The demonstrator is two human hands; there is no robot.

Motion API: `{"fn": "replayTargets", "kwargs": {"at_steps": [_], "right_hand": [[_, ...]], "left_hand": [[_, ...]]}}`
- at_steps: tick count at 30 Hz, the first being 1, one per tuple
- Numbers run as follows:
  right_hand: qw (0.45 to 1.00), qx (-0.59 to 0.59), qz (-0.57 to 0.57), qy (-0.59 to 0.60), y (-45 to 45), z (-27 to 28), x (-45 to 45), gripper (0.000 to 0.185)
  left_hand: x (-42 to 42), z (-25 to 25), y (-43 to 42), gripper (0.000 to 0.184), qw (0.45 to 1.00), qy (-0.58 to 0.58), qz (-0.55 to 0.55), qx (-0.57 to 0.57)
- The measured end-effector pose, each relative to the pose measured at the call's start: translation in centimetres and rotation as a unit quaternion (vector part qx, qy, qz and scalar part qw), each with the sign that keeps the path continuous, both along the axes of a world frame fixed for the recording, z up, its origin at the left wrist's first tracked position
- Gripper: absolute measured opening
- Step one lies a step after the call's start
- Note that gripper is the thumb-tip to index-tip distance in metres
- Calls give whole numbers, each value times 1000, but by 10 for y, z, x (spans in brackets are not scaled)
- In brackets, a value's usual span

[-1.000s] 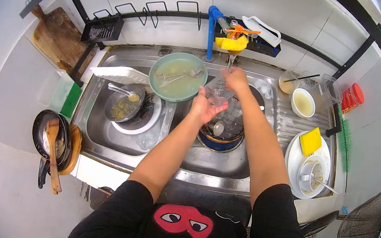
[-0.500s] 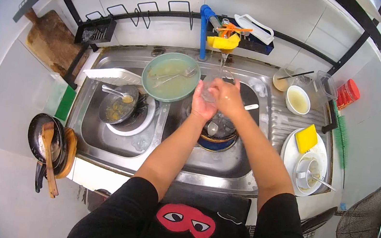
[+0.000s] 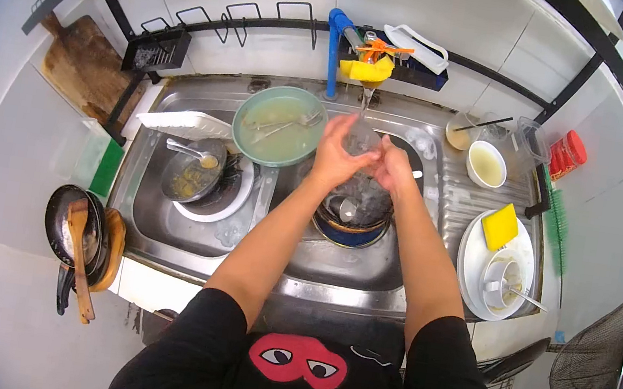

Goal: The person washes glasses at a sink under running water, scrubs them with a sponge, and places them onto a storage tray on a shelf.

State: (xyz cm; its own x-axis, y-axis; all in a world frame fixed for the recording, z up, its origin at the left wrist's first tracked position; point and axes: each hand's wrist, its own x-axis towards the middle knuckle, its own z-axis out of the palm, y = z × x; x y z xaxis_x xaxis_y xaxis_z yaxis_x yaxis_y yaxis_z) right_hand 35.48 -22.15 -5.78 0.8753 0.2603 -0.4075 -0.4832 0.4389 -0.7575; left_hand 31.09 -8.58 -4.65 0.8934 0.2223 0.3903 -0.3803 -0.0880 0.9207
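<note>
Under the stream from the tap, a clear see-through cup is held between both hands; its outline is hard to make out against the water. My left hand curves around its left side, thumb reaching across the front. On the right side, my right hand grips it with bent fingers. Below them, dark pans and a spoon sit in the right basin, partly hidden by the hands. A green bowl with cloudy water and forks stands just left of my left hand.
The left basin holds a pan over a white bowl. On the right drainboard are a white bowl of cloudy liquid, stacked plates with a mug, and a yellow sponge. A blue pipe rises behind the sink.
My left hand has come up around the left side of the clear cup. My right hand has shifted slightly right and down, from over the cup to its side.
</note>
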Motion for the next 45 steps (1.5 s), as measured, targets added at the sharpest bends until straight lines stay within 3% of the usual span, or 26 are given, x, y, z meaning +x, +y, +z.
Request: {"fn": "replayTargets", "kwargs": {"at_steps": [2,4,6,7,8,9,10,13,14,15,16,17,18,20,23,26,29,32,35,37,38,39,41,42,44,45], "right_hand": [[999,-31,9,3,0,-15,10,30],[996,-55,12,-68,8,-9,9,28],[977,-69,10,-203,27,22,-23,23],[895,-277,43,-347,25,30,-33,21],[749,-464,72,-468,22,37,-41,19],[549,-618,96,-555,19,39,-44,18],[522,-623,19,-582,18,38,-44,16],[536,-671,151,-490,9,51,-28,13],[494,-671,127,-538,11,47,-29,12],[486,-657,138,-560,12,46,-29,12],[479,-642,148,-580,14,47,-32,12],[470,-627,160,-600,15,48,-33,11],[480,-632,161,-587,14,49,-30,11],[498,-641,164,-561,12,53,-22,11],[392,-702,172,-569,15,51,-21,11],[467,-649,229,-556,12,54,-20,21],[412,-710,168,-546,9,48,-19,18],[441,-661,146,-589,11,45,-30,17],[507,-557,121,-646,8,41,-33,15],[740,-425,50,-519,6,39,-33,19],[832,-343,11,-436,4,37,-31,21],[888,-273,-9,-370,2,33,-26,23],[966,-118,-50,-226,-2,29,-16,27],[980,-69,-48,-181,-3,25,-14,31],[969,-47,-70,-232,6,10,-1,29],[962,-37,-79,-258,10,1,6,28]], "left_hand": [[9,-2,7,60,976,-56,36,209],[20,-9,7,62,994,102,5,-29],[26,-19,7,64,938,203,-41,-279],[27,-22,8,66,884,223,-69,-404],[29,-26,9,68,815,238,-95,-520],[29,-30,8,67,801,263,-107,-528],[30,-33,7,66,786,286,-120,-535],[25,-42,8,62,777,331,-149,-514],[25,-45,8,60,781,341,-158,-499],[32,-63,15,58,739,259,-296,-548],[47,-101,25,56,674,171,-425,-580],[47,-102,28,54,588,77,-541,-597],[47,-105,27,53,669,160,-420,-592],[20,-51,18,52,773,310,-147,-534],[18,-44,14,51,761,337,-133,-538],[20,-53,19,52,769,257,-244,-532],[10,-34,10,56,746,357,-157,-540],[10,-40,9,63,689,320,-250,-600],[23,-43,5,67,727,240,-193,-614],[30,-30,4,62,753,194,-205,-595],[32,-21,2,60,765,170,-212,-584],[33,-13,-2,59,808,149,-166,-545],[38,-7,-12,59,882,104,-72,-455],[37,-6,-14,59,904,72,-78,-414],[38,-7,-16,60,940,5,-91,-329],[36,-6,-16,59,925,41,-109,-362]]}}
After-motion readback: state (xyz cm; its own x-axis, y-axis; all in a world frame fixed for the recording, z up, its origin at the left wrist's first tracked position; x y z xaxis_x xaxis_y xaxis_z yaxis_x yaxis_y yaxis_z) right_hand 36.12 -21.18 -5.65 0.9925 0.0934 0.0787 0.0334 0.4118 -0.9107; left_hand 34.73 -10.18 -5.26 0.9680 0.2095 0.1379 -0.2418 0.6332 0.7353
